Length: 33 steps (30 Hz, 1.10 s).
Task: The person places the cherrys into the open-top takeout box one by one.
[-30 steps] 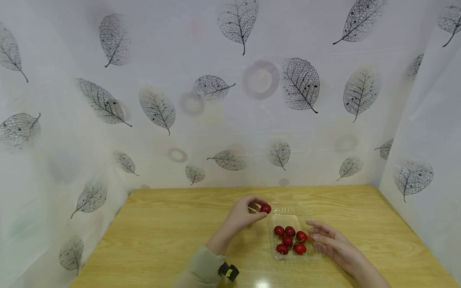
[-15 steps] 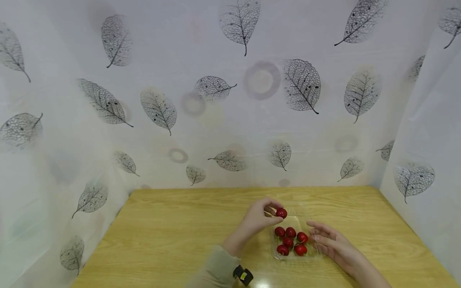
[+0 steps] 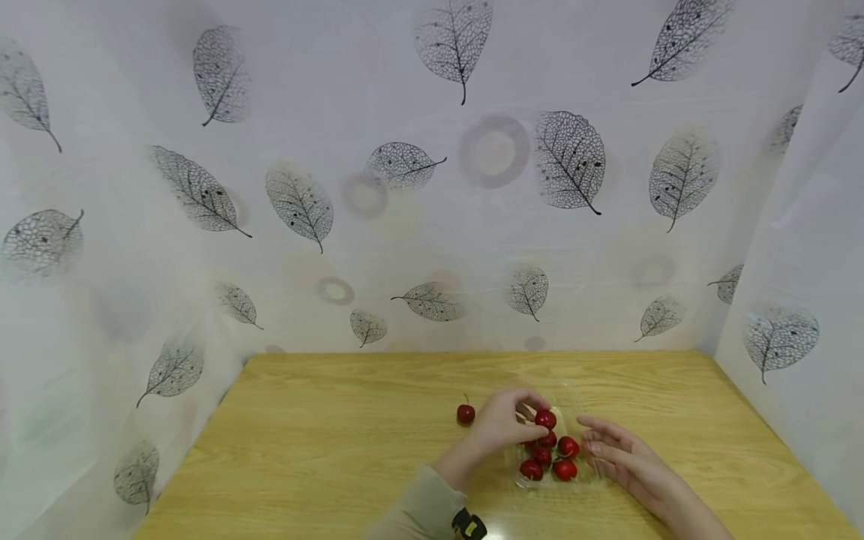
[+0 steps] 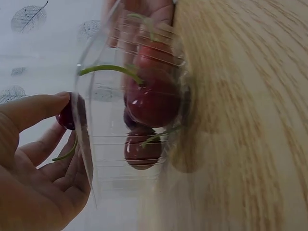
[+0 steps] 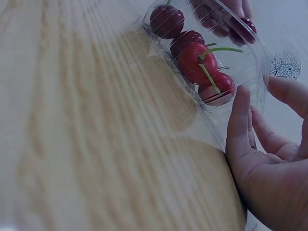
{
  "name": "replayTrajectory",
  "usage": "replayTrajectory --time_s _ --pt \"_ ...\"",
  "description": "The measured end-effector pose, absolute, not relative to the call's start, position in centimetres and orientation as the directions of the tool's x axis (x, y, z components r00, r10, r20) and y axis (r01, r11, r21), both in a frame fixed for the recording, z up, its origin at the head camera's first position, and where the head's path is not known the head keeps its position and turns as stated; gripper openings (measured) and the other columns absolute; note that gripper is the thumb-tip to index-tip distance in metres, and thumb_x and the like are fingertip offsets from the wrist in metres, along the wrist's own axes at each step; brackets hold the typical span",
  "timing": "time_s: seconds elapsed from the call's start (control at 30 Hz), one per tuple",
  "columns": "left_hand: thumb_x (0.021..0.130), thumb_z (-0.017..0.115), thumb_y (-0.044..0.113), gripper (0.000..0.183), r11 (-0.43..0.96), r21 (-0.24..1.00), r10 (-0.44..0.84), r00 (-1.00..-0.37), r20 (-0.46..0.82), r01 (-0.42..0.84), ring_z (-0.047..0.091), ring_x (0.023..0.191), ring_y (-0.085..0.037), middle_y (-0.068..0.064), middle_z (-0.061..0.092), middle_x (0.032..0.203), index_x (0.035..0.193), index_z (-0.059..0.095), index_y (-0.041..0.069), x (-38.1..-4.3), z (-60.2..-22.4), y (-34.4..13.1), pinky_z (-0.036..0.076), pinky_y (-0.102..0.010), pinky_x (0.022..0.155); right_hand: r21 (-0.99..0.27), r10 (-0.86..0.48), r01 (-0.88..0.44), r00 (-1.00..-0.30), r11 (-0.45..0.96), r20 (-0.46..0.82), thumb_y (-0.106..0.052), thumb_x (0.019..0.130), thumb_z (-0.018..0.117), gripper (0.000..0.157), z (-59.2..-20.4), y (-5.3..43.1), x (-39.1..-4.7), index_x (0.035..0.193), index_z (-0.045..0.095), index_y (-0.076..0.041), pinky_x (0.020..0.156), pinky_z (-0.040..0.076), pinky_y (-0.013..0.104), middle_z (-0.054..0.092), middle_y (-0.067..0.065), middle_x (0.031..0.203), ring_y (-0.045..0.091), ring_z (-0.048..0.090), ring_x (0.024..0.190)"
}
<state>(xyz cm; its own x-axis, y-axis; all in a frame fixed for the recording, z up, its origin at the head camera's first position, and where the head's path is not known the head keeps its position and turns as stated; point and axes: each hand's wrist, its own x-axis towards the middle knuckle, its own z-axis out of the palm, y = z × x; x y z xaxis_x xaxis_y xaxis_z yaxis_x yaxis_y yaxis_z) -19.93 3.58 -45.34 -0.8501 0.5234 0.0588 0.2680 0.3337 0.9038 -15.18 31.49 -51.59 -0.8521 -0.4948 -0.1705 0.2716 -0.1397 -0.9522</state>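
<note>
My left hand (image 3: 502, 426) pinches a dark red cherry (image 3: 545, 419) between thumb and fingertips, above a clear plastic box (image 3: 560, 486). In the left wrist view the pinched cherry (image 4: 66, 115) has a green stem hanging down, and it is beside the box wall. Several more cherries (image 3: 565, 470) lie inside the box; the left hand partly covers some. My right hand (image 3: 631, 461) rests against the box's right side. Its fairly straight fingertips (image 5: 240, 96) touch the clear wall in the right wrist view.
A single cherry (image 3: 466, 414) with an upright stem stands on the wooden table (image 3: 324, 450), left of the left hand. Behind the table hangs a pale leaf-patterned sheet (image 3: 445, 240), which also closes off both sides.
My left hand has moved right and slightly nearer with the cherry, from the box's far left corner to over the fruit. The lone table cherry has come into view. The right hand has stayed put.
</note>
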Motion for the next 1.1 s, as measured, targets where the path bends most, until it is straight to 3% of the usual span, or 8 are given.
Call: replayTrajectory --time_s 0.17,0.53,1.1 --pt "0.086 0.086 0.004 0.029 0.397 0.867 0.542 -0.839 0.043 0.301 0.068 0.089 -0.005 0.001 0.076 0.105 0.113 0.077 0.011 -19.68 -45.54 3.9 0.053 -0.014 0.076 -0.951 -0.508 0.265 -0.848 -0.16 -0.151 -0.011 0.115 0.04 0.044 -51.73 31.58 -15.18 0.134 0.061 -0.044 0.103 0.055 0.022 0.058 -0.012 0.132 0.0 0.062 0.121" --pt "0.086 0.088 0.006 0.029 0.496 0.78 0.561 -0.827 0.048 0.381 0.067 0.085 -0.002 0.004 0.075 0.103 0.111 0.076 0.014 -19.35 -45.5 4.2 0.054 -0.014 0.073 -0.948 -0.528 0.259 -0.84 -0.185 -0.126 -0.01 0.115 0.038 0.045 -51.59 31.7 -14.93 0.137 0.06 -0.042 0.104 0.055 0.022 0.059 -0.013 0.132 -0.001 0.061 0.121" --pt "0.089 0.083 0.004 0.025 0.389 0.87 0.541 -0.84 0.049 0.301 0.064 0.086 0.001 -0.004 0.077 0.107 0.113 0.076 0.007 -19.76 -45.9 3.56 0.053 -0.013 0.078 -0.953 -0.508 0.258 -0.849 -0.159 -0.145 -0.011 0.115 0.04 0.044 -51.57 31.51 -15.04 0.134 0.061 -0.045 0.105 0.055 0.022 0.057 -0.013 0.133 -0.002 0.061 0.123"
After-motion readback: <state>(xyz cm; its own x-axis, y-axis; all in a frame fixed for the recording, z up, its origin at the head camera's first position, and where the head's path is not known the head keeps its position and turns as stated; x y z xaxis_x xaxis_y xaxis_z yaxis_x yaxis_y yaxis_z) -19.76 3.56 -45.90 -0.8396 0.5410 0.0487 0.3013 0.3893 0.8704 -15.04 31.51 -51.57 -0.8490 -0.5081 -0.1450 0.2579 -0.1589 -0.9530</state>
